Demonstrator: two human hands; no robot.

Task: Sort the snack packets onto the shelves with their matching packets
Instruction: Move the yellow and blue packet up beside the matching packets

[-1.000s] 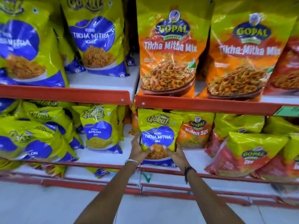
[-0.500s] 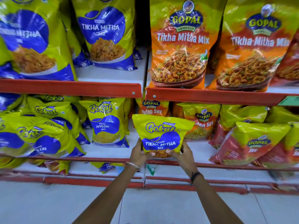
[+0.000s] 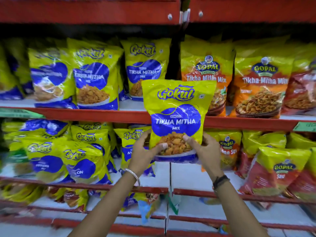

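Note:
I hold a yellow and blue Gokul Tikha Mitha Mix packet upright in front of the shelves. My left hand grips its lower left corner and my right hand grips its lower right corner. The packet overlaps the red edge of the upper shelf. Matching Gokul Tikha Mitha packets stand on that upper shelf, just up and left of the held packet. Orange Gopal Tikha Mitha Mix packets stand to its right.
The lower shelf carries Gokul Nylon Sev packets on the left and red Gopal Sev packets on the right. Smaller packets hang below at the bottom rows. A red shelf spans overhead.
Both hands have lifted the packet from the lower shelf up to the level of the upper shelf. The view has tilted upward, revealing the upper row and the shelf above.

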